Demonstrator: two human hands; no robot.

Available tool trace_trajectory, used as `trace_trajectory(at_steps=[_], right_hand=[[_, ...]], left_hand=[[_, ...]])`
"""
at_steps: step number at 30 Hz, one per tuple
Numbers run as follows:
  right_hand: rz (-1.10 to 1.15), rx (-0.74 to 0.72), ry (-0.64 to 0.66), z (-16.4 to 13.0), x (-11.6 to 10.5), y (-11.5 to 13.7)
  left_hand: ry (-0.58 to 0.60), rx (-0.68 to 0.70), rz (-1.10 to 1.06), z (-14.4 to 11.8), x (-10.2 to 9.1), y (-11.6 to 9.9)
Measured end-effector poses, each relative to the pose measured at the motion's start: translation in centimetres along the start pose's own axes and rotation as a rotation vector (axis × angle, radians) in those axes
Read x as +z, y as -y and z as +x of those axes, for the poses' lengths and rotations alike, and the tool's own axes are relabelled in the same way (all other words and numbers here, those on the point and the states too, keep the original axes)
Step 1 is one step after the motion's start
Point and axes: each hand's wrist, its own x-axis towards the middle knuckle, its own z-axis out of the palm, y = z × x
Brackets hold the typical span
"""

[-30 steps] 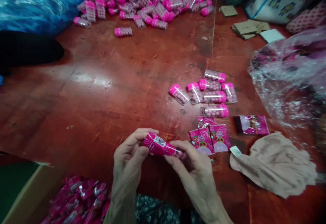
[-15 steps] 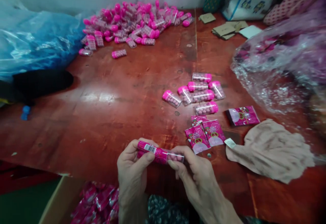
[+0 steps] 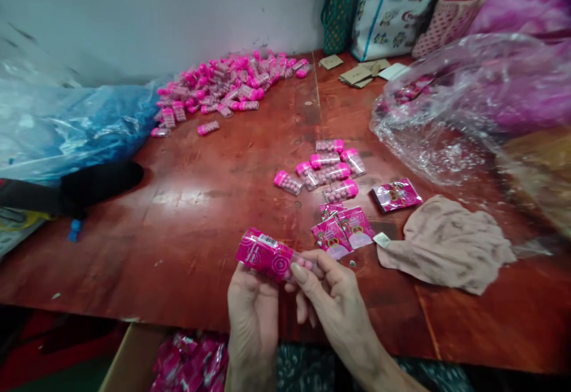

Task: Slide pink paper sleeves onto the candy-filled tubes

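At the left edge of the worn red-brown wooden table (image 3: 200, 201) a crumpled blue plastic sheet (image 3: 75, 130) was heaped, with a long black object (image 3: 89, 184) lying just in front of it. Toward the far edge, against the wall, lay a big pile of clear pink-capped candy tubes (image 3: 223, 85). Below the near edge an open cardboard box (image 3: 129, 362) held shiny pink packets.

Over the near edge, the left hand (image 3: 253, 320) was curled from below around a clear candy tube in a bright pink printed sleeve (image 3: 265, 255), tilted with its sleeved end up and left. The right hand (image 3: 332, 303) pinched the tube's bare end, thumb on top, fingers bent beneath.

Just beyond the hands, three flat pink printed sleeves (image 3: 341, 228) lay overlapping, and a small cluster of unwrapped pink-capped tubes (image 3: 325, 169) sat near the table's middle. Right of these lay another pink sleeve (image 3: 397, 194), then a rumpled beige cloth (image 3: 446, 243) toward the near right edge. A large clear plastic bag (image 3: 459, 106) bulged over the right edge, and scraps of cardboard (image 3: 357, 74) and patterned bags (image 3: 392, 11) stood at the far right corner.
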Motion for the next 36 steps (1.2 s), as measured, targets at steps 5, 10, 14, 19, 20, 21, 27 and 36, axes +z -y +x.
trace_trajectory(at_steps=[5, 10, 14, 19, 20, 21, 27, 36], right_hand=[[-0.109, -0.025, 0.059, -0.5, 0.3, -0.4], [-0.293, -0.104, -0.049, -1.7, 0.8, -0.8], [-0.294, -0.077, -0.073, -1.7, 0.6, -1.1], [-0.134, 0.015, 0.05, -0.9, 0.6, -0.8], [-0.117, 0.03, 0.06, -0.8, 0.7, -0.8], [-0.112, 0.038, 0.061, -0.7, 0.8, -0.9], [-0.235, -0.004, -0.05, -0.8, 1.6, -1.8], [0.05, 0.096, 0.093, -0.4, 1.0, -2.1]], left_hand=[[-0.034, -0.087, 0.057, -0.7, 0.6, 0.1], [-0.097, -0.144, 0.102, -1.5, 1.8, 0.4], [-0.111, -0.189, 0.081, -2.0, 1.8, 0.9], [-0.108, -0.155, -0.025, -1.8, 0.5, 0.8], [-0.111, -0.136, -0.036, -1.7, 0.3, 0.7], [-0.121, -0.118, -0.035, -1.6, 0.3, 0.6], [-0.264, -0.107, -0.002, -1.5, 1.4, 0.8], [-0.123, -0.091, 0.025, -1.2, -0.3, 0.6]])
